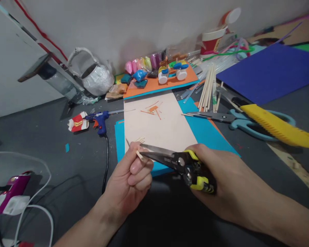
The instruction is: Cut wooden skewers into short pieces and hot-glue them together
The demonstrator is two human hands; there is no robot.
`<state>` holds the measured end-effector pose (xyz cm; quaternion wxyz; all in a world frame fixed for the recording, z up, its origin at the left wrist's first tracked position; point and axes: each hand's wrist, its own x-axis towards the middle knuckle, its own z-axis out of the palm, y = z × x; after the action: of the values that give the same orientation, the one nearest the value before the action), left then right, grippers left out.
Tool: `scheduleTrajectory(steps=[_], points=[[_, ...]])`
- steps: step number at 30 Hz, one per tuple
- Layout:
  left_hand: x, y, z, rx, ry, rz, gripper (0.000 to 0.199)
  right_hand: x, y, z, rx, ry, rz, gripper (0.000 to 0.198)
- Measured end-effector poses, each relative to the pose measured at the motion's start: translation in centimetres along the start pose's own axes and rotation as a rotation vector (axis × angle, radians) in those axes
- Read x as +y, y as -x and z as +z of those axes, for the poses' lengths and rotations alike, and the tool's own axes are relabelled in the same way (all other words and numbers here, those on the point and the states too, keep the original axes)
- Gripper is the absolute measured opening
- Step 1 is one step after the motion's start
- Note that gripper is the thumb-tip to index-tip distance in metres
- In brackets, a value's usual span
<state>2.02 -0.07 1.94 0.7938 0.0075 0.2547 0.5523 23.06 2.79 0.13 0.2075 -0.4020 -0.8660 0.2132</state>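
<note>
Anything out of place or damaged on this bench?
Yes, minor: orange scraps lie scattered on the pale sheet, like uncleared offcuts. A small blue scrap sits by itself on the dark table. The red-and-white piece by the glue gun looks torn and crumpled.

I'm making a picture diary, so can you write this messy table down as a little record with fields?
Left hand: holds a thin wooden stick
Right hand: grips black-and-yellow cutters, blades apart near the stick
Middle: cream paper over blue sheets
Left of paper: blue glue gun
Right of paper: yellow knife
Back: white basket
</note>
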Motion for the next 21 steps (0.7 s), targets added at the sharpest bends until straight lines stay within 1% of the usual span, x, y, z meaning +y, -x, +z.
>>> scheduleTrajectory(steps=[4,10,13,17,21], points=[[-0.01,-0.03,-0.24,0.016,-0.024,0.000,0.027,0.02,0.11,0.42,-0.026,0.031,-0.045,0.023],[-0.28,0.11,-0.22,-0.003,-0.036,0.022,0.030,-0.10,0.07,0.15,0.010,0.103,-0.080,0.018],[-0.19,0.16,-0.04,-0.004,-0.031,0.018,0.026,0.00,0.03,0.01,0.017,0.088,-0.044,0.016],[0.09,0.11,0.17,0.004,-0.020,0.022,0.023,0.22,-0.09,0.02,0.062,0.021,0.034,0.020],[0.12,0.09,0.04,-0.016,-0.012,-0.006,0.024,0.17,-0.13,-0.06,0.060,0.053,-0.058,0.021]])
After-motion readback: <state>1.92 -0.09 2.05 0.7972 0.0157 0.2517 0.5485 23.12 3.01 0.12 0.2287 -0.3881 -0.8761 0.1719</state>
